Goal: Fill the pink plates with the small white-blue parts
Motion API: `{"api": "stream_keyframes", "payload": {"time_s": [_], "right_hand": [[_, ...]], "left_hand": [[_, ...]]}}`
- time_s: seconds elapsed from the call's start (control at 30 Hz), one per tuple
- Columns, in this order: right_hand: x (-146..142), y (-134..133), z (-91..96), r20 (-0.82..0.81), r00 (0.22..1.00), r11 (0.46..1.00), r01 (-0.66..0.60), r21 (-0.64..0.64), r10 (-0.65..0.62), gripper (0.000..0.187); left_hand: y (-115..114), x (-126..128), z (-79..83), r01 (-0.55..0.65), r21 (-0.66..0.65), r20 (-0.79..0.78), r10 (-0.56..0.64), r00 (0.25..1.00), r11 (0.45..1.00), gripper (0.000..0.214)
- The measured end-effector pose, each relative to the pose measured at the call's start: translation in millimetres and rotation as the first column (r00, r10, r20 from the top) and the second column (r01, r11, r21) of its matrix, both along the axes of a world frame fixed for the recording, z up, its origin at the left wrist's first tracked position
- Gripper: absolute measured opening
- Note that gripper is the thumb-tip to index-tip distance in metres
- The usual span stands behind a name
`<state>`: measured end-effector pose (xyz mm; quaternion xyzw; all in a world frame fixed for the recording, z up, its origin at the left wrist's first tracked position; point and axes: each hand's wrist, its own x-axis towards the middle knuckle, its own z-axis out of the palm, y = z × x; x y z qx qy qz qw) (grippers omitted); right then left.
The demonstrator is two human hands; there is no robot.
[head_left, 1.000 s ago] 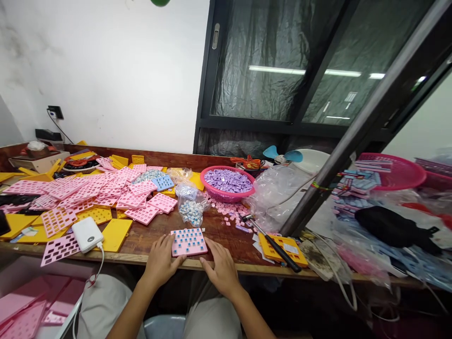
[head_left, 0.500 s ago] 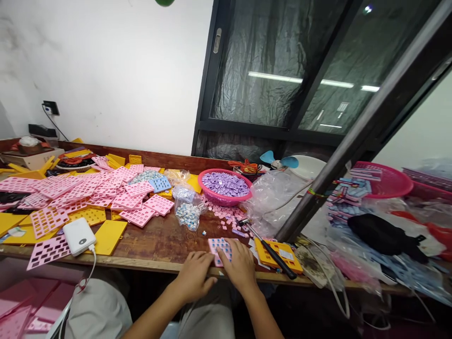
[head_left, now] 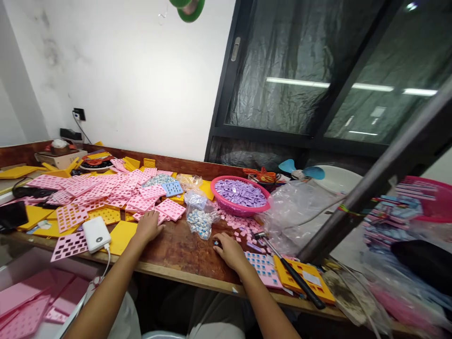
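Note:
On the brown tabletop, my right hand (head_left: pixel 231 254) has its thumb and fingertips closed around a small blue-and-white piece (head_left: pixel 216 243). My left hand (head_left: pixel 149 227) is stretched out to the left, its thumb apart from its fingers, with the fingertips over the edge of a pink grid panel (head_left: pixel 172 209) group. A pink panel with blue pieces in its cells (head_left: pixel 264 268) lies to the right, partly behind my right forearm. Between and beyond my hands sits a clear plastic bag of blue-and-white pieces (head_left: pixel 199 223).
A pink basket of purple pieces (head_left: pixel 240 194) stands at the back, with loose pink pieces (head_left: pixel 237 221) around it. A hammer (head_left: pixel 293 275) lies across a yellow tray (head_left: pixel 319 285). A white power bank (head_left: pixel 96 234) rests at left. A metal pole (head_left: pixel 370 183) slants up at right.
Both hands have left the panel with blue pieces, which now lies farther right. My left hand has moved left to the pink panels, my right hand forward to the small piece. The view has shifted left.

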<state>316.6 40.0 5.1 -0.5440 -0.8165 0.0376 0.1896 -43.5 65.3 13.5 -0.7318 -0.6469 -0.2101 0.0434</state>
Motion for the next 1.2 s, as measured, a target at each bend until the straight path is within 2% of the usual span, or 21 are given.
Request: {"api": "stream_keyframes", "payload": {"time_s": [0.07, 0.17, 0.27, 0.4, 0.53, 0.67, 0.77, 0.83, 0.9, 0.97, 1.07, 1.2], "right_hand": [[-9, 15, 6.5, 0.018, 0.999, 0.997, -0.039, -0.068, 0.040, 0.016], [-20, 30, 20.5, -0.053, 0.983, 0.974, -0.182, -0.133, 0.176, 0.014], [-33, 42, 34.6, -0.175, 0.937, 0.939, -0.324, -0.110, 0.303, 0.017], [-53, 61, 33.7, -0.195, 0.910, 0.911, -0.394, -0.124, 0.367, 0.023], [-62, 74, 11.5, -0.191, 0.940, 0.950, -0.303, -0.079, 0.284, 0.020], [-58, 80, -4.8, -0.224, 0.964, 0.989, -0.151, -0.005, 0.146, 0.018], [-54, 80, -5.3, -0.256, 0.962, 0.995, -0.097, 0.017, 0.098, 0.016], [-53, 79, -1.2, -0.315, 0.944, 0.995, -0.095, 0.027, 0.099, 0.014], [-52, 77, 4.6, -0.397, 0.912, 0.995, -0.095, 0.029, 0.098, 0.011], [-52, 76, 10.0, -0.472, 0.877, 0.996, -0.085, 0.034, 0.092, 0.008], [-51, 74, 14.9, -0.523, 0.848, 0.996, -0.063, 0.058, 0.084, 0.007], [-48, 71, 16.8, -0.536, 0.839, 0.995, -0.066, 0.072, 0.094, 0.009]], "left_hand": [[-3, -4, -7.9, 0.036, -0.024, -0.022, -0.037, 0.999, 0.999, 0.044], [-11, -1, -18.5, 0.106, -0.008, -0.009, -0.106, 0.994, 0.994, 0.044], [-18, 7, -22.2, 0.142, 0.031, 0.034, -0.143, 0.989, 0.989, 0.036], [-31, 24, -22.7, 0.213, 0.074, 0.077, -0.219, 0.973, 0.974, 0.037], [-40, 33, -18.2, 0.288, 0.086, 0.130, -0.297, 0.946, 0.954, 0.046], [-51, 26, -1.0, 0.352, 0.137, 0.108, -0.367, 0.924, 0.926, 0.042], [-72, 27, 7.0, 0.401, 0.237, 0.110, -0.435, 0.894, 0.885, 0.036], [-90, 36, 3.7, 0.485, 0.271, 0.122, -0.530, 0.839, 0.831, 0.032], [-106, 50, -4.1, 0.579, 0.234, 0.131, -0.616, 0.777, 0.781, 0.032], [-114, 65, -11.4, 0.650, 0.140, 0.136, -0.665, 0.735, 0.747, 0.033], [-104, 77, -12.6, 0.670, 0.011, 0.158, -0.663, 0.732, 0.742, 0.038], [-67, 62, 0.9, 0.603, -0.060, 0.144, -0.591, 0.794, 0.796, 0.046]]}}
